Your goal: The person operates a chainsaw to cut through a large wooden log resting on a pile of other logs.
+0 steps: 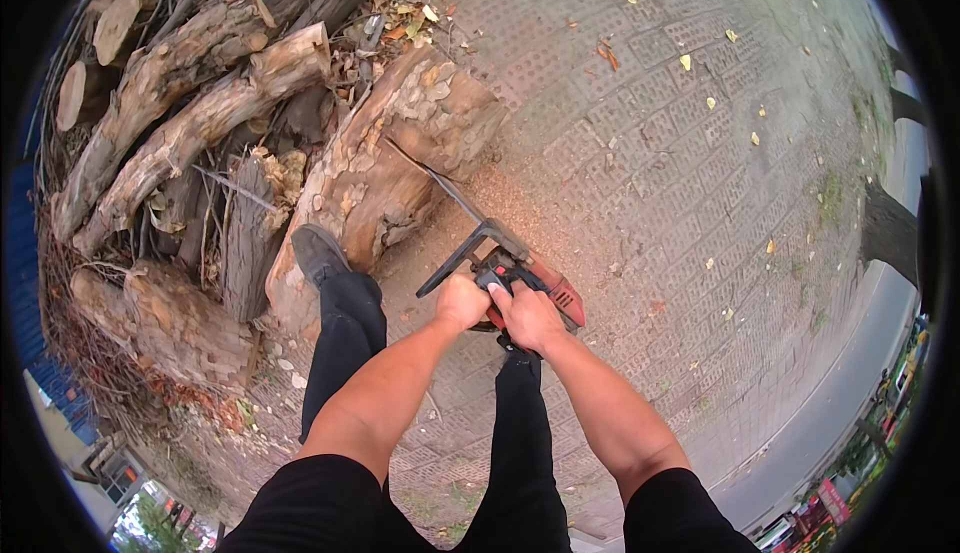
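A red and black chainsaw [548,285] is held low in front of my legs. My left hand [463,303] is closed around its handle behind the black front guard. On the grip beside it, close to the left one, my right hand [530,317] is wrapped too. The saw's long bar [453,191] points up and left across a thick log [400,153] with peeling bark. Whether the bar's tip is in the wood or resting over it, I cannot tell. My left shoe [320,253] presses on the near part of this log.
Several cut logs [215,103] and thin branches are heaped at the left. Sawdust [515,208] lies on the brick paving [640,183] beside the thick log. Scattered yellow leaves dot the bricks. Tree trunks [890,231] and a grey road [835,373] border the right side.
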A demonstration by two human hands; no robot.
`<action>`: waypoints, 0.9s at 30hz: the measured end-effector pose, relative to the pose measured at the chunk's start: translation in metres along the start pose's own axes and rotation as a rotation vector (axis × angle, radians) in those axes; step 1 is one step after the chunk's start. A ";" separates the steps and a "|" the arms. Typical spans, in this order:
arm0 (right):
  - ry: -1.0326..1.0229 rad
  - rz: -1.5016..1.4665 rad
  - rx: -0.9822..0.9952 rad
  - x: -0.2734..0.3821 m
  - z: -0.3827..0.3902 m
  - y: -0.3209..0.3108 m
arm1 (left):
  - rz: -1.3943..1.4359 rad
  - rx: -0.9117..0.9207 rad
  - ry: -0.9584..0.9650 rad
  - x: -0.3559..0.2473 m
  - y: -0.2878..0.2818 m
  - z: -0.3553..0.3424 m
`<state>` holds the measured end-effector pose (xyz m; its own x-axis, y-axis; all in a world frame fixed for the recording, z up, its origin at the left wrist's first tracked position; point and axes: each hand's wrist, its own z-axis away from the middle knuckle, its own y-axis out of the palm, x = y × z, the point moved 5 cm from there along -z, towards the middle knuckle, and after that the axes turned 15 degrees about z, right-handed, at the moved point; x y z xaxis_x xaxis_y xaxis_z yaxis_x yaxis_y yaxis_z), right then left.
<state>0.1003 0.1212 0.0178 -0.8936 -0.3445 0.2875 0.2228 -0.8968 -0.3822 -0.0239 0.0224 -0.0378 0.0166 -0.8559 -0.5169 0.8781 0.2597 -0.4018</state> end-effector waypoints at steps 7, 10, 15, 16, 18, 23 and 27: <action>0.007 -0.002 -0.006 0.010 0.006 -0.015 | 0.014 0.064 -0.072 -0.001 -0.001 -0.002; 0.019 0.016 -0.009 0.021 0.008 -0.026 | 0.027 0.058 -0.072 -0.003 -0.007 -0.006; 0.029 0.019 -0.012 0.026 0.004 -0.022 | 0.038 0.064 -0.090 0.003 -0.013 -0.012; 0.030 0.005 -0.021 0.022 0.005 -0.019 | 0.045 0.075 -0.112 0.002 -0.010 -0.010; 0.034 0.026 -0.001 0.018 0.006 -0.017 | 0.063 0.089 -0.146 0.000 -0.007 -0.006; 0.038 0.050 -0.028 0.027 0.002 -0.022 | 0.050 0.120 -0.119 -0.002 -0.013 -0.010; 0.034 0.063 -0.039 0.032 0.002 -0.030 | 0.029 0.150 -0.160 -0.014 -0.019 -0.009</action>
<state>0.0654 0.1361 0.0399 -0.8912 -0.3899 0.2319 0.2644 -0.8618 -0.4329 -0.0455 0.0334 -0.0301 0.1084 -0.9123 -0.3950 0.9372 0.2263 -0.2655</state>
